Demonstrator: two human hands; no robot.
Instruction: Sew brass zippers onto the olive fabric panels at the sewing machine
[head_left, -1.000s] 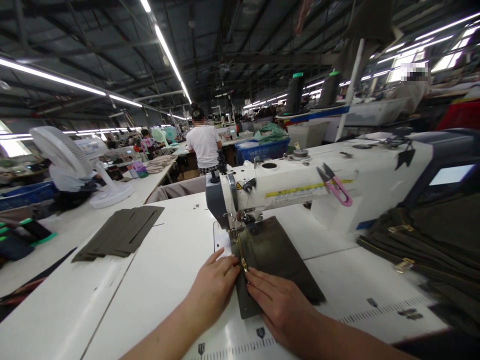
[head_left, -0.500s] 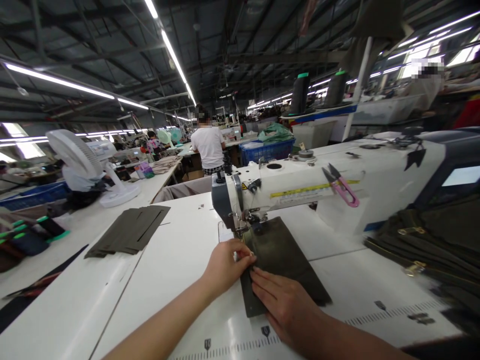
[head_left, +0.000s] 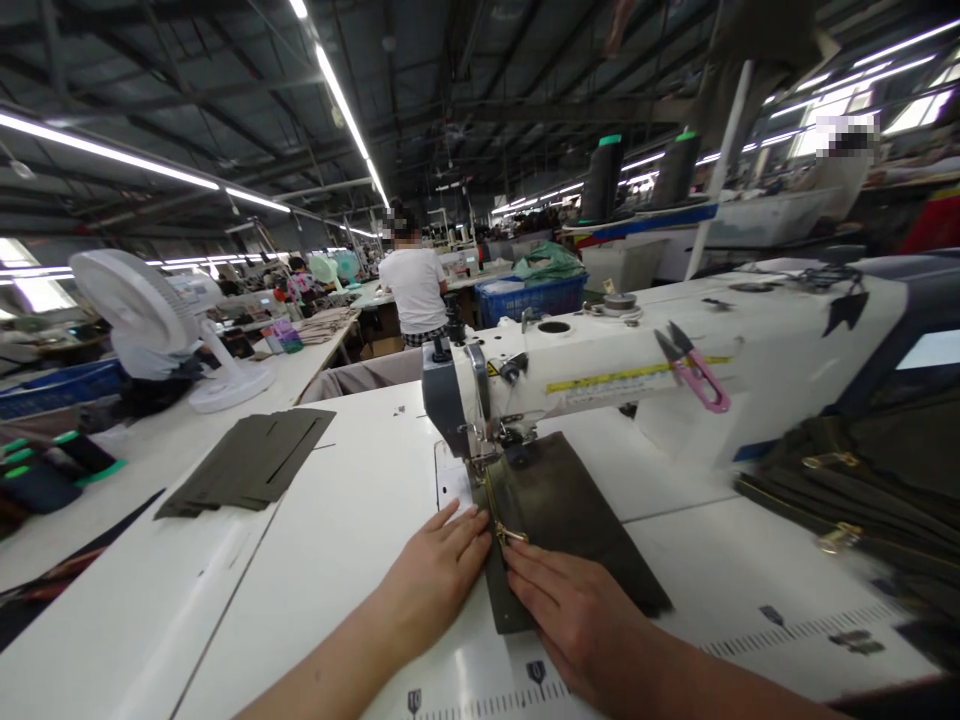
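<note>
A dark olive fabric piece (head_left: 592, 530) lies flat on the white table, its far end under the needle area of the sewing machine (head_left: 480, 400). A gold zipper with its pull (head_left: 511, 535) runs along the piece's left part. My left hand (head_left: 442, 565) rests flat at the fabric's left edge, fingers stretched out, fingertips left of the zipper pull. My right hand (head_left: 574, 610) lies flat on the fabric, fingers extended, its fingertips close to the pull.
Flat olive pieces (head_left: 247, 460) are stacked on the left. Pink snips (head_left: 701, 375) lie against the machine arm. Dark zippered pieces (head_left: 862, 480) are piled at right. A white fan (head_left: 142, 300), thread cones (head_left: 45, 470) and a person (head_left: 412, 285) are farther off.
My left hand has let go of the zipper pull and moved down and left, its pinched fingers now spread flat. The gold pull has come into view. My right hand is nearly unmoved.
</note>
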